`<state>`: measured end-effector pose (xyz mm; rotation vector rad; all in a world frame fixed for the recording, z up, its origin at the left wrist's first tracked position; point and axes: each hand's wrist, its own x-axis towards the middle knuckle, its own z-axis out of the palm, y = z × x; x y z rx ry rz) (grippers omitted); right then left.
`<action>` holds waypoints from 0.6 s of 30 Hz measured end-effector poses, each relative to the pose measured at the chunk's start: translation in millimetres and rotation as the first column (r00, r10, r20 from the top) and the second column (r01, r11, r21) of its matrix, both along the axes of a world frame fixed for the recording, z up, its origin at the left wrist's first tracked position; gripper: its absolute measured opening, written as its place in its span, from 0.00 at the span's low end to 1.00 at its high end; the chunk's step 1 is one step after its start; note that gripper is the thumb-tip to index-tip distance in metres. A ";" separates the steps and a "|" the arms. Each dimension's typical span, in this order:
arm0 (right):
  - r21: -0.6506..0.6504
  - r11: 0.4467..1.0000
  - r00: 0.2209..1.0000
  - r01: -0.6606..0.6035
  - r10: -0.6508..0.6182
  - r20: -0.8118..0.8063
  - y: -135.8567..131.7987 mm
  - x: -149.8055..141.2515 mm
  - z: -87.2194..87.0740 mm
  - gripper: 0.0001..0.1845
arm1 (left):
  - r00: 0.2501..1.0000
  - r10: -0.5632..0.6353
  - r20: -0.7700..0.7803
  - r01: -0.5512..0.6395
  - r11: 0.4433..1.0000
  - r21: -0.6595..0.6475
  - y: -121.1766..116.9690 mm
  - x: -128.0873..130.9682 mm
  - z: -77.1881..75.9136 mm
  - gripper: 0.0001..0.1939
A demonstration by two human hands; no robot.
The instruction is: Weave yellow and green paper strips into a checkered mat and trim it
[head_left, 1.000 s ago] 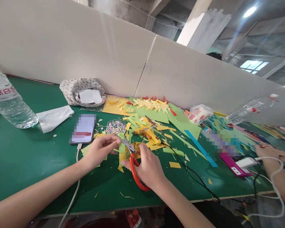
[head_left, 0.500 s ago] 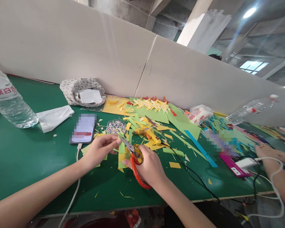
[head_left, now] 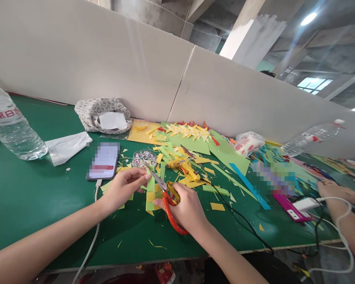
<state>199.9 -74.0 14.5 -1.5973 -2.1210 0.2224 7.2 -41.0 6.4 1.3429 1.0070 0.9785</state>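
Note:
My left hand (head_left: 126, 187) pinches the upper end of a green and yellow paper strip (head_left: 150, 197) between thumb and fingers. The strip hangs down in a checkered pattern over the table. Red-handled scissors (head_left: 170, 215) are gripped in my right hand (head_left: 191, 207). Their metal blades point up and left, lying against the green end of the strip near my left fingertips. A curved yellow piece shows by my right fingers; I cannot tell whether it belongs to the scissors. Behind the blades sits a clear round box of small googly eyes (head_left: 140, 157).
A yellow glue gun (head_left: 185, 169) with a black cord lies among paper scraps. To the left are a charging phone (head_left: 104, 161) and a water bottle (head_left: 14, 126). A paper dragon-like piece (head_left: 187, 131) rests near the partition. Another person's hands (head_left: 333, 191) are at the right.
The scissors and my right hand have shifted very slightly, and the hanging strip has swung a little left. My left hand stays nearly still, holding the strip.

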 end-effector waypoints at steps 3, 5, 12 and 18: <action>-0.026 1.000 1.000 0.016 -0.016 0.006 0.2 0.0 0.9 0.21 | 0.999 -0.008 -0.035 0.009 1.000 0.029 0.3 -0.6 -0.4 0.12; -0.044 0.999 1.000 0.022 -0.021 0.021 0.3 0.2 1.9 0.21 | 0.997 -0.017 -0.072 0.022 0.998 0.061 0.1 -0.9 -0.7 0.11; -0.027 0.999 1.000 0.020 -0.020 0.015 -0.3 -0.3 4.7 0.20 | 0.981 -0.008 -0.193 0.040 0.986 0.162 -1.1 0.0 -2.2 0.09; -0.081 0.990 0.982 0.115 -0.125 -0.142 2.4 3.9 10.3 0.18 | 0.998 -0.007 -0.065 0.005 1.000 -0.031 -1.4 1.7 4.1 0.11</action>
